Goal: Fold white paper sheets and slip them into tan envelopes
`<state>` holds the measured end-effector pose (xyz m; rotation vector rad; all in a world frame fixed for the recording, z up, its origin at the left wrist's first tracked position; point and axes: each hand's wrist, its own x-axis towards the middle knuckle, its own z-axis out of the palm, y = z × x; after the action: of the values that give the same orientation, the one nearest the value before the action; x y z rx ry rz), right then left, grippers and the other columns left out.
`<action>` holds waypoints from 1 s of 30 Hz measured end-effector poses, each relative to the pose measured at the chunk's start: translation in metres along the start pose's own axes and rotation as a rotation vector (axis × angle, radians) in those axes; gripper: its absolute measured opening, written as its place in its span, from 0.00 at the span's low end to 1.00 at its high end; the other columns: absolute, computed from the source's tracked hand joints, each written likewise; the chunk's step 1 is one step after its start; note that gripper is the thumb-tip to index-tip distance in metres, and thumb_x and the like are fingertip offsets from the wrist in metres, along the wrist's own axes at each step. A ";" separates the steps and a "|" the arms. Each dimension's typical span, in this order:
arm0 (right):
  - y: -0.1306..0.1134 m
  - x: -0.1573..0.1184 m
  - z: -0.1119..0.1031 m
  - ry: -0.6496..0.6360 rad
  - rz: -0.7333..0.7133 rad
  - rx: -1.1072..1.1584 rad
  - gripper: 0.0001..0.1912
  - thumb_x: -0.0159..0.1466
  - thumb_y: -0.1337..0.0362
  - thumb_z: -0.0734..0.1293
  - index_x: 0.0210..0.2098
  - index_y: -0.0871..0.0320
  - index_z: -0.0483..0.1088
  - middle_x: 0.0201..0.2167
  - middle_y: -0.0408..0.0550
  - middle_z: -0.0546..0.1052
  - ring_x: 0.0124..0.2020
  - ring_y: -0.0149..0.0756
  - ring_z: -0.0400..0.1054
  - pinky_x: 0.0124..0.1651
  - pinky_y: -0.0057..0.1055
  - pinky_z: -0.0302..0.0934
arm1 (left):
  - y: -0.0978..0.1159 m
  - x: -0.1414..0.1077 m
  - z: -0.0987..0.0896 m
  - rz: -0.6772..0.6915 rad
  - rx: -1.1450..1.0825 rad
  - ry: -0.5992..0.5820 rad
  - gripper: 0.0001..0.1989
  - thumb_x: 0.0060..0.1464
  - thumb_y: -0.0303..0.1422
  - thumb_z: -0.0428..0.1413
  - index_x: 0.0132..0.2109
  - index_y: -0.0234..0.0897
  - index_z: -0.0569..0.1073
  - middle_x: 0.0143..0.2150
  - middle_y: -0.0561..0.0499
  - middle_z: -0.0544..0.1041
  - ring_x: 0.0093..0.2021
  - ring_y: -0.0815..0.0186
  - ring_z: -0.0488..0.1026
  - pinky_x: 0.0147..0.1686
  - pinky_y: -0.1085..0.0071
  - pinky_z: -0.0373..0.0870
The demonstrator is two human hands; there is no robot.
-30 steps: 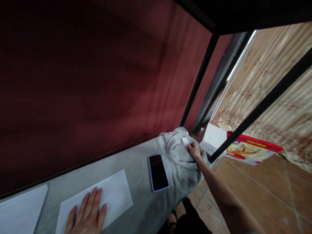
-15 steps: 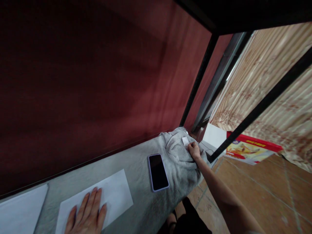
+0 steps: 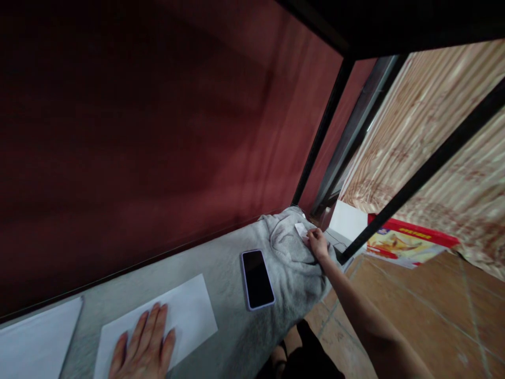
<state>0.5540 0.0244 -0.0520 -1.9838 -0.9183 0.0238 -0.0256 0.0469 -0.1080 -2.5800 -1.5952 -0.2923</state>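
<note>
Far left: stacked white paper (image 3: 37,337) on grey fabric (image 3: 224,263). Right of it, white sheet (image 3: 193,310), flat on the fabric; left hand (image 3: 144,342) palm down on it, middle three fingers close together, thumb and little finger apart. Compared with the earlier frame, sheet and left hand appear slightly further right in view; pose unchanged. Phone (image 3: 258,279), dark screen up, purple case, lies between sheet and bunched fabric, as before. Far right end of the fabric: small white slip (image 3: 301,230) on the bunched part; right hand (image 3: 316,243) pinches its right end, fingers curled. Change: hand slightly further right, more of slip exposed. Beyond: red-edged printed box (image 3: 410,243) on tiled floor (image 3: 430,300).
</note>
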 end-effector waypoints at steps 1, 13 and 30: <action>0.000 0.000 -0.003 -0.025 -0.029 -0.016 0.13 0.62 0.55 0.61 0.37 0.55 0.73 0.29 0.49 0.79 0.31 0.42 0.74 0.34 0.34 0.66 | 0.001 0.000 -0.001 -0.004 0.000 0.001 0.35 0.61 0.40 0.35 0.70 0.29 0.62 0.74 0.44 0.58 0.75 0.53 0.50 0.72 0.48 0.39; -0.001 -0.005 -0.027 -0.249 -0.265 -0.303 0.22 0.64 0.65 0.63 0.57 0.55 0.72 0.54 0.55 0.79 0.55 0.48 0.73 0.61 0.46 0.62 | 0.008 0.003 -0.014 -0.020 0.014 -0.011 0.36 0.60 0.39 0.34 0.69 0.28 0.65 0.73 0.44 0.60 0.74 0.54 0.53 0.72 0.49 0.41; -0.020 -0.092 -0.035 -0.380 -0.497 -0.439 0.16 0.71 0.58 0.58 0.48 0.53 0.76 0.44 0.51 0.81 0.45 0.44 0.75 0.51 0.40 0.67 | 0.018 0.008 -0.030 -0.035 0.075 -0.081 0.35 0.59 0.40 0.36 0.67 0.28 0.68 0.73 0.45 0.60 0.74 0.52 0.55 0.72 0.49 0.39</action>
<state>0.4883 -0.0515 -0.0468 -2.1224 -1.7695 -0.0930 -0.0093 0.0406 -0.0768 -2.5409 -1.6451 -0.1292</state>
